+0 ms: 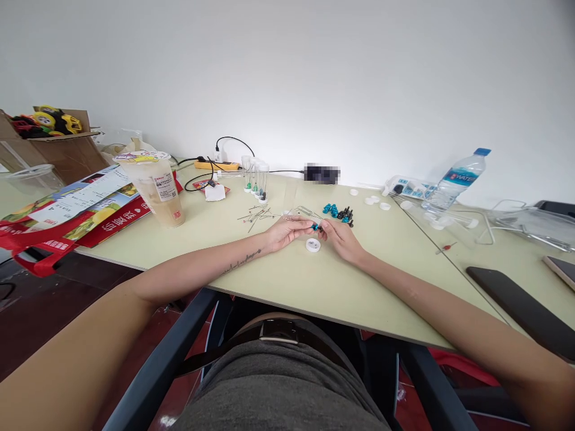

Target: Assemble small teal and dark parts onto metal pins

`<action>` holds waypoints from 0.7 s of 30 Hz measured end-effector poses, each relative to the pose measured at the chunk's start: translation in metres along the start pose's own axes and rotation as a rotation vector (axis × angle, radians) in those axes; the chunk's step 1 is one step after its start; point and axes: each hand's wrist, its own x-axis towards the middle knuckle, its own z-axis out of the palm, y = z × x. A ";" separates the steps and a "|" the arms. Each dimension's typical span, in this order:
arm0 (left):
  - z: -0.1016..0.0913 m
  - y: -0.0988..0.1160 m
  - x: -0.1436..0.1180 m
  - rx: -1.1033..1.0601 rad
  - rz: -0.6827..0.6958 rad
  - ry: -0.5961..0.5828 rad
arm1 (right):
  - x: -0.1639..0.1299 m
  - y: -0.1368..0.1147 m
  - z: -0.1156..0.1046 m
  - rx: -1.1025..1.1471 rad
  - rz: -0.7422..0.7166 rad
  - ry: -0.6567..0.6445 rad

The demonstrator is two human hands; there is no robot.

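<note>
Small blue-and-black part (317, 226) pinched between left hand (287, 231) and right hand (338, 236), fingertips of both closed on it, just above table (287, 275), beside white cap (313, 244).

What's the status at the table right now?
Left hand and right hand pinch one small blue-black part. White cap below. Spare parts beyond.
</note>
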 end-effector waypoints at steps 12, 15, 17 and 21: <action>0.000 0.001 0.001 0.013 0.017 0.006 | 0.000 -0.002 0.000 -0.054 0.007 0.074; 0.000 0.001 0.001 0.013 0.028 0.004 | -0.001 -0.002 0.000 -0.015 0.017 0.043; 0.000 0.002 0.001 0.009 0.034 0.013 | -0.001 -0.003 0.000 -0.018 0.024 0.061; 0.000 0.001 0.001 -0.002 0.037 0.035 | -0.001 -0.006 0.000 -0.069 -0.016 0.088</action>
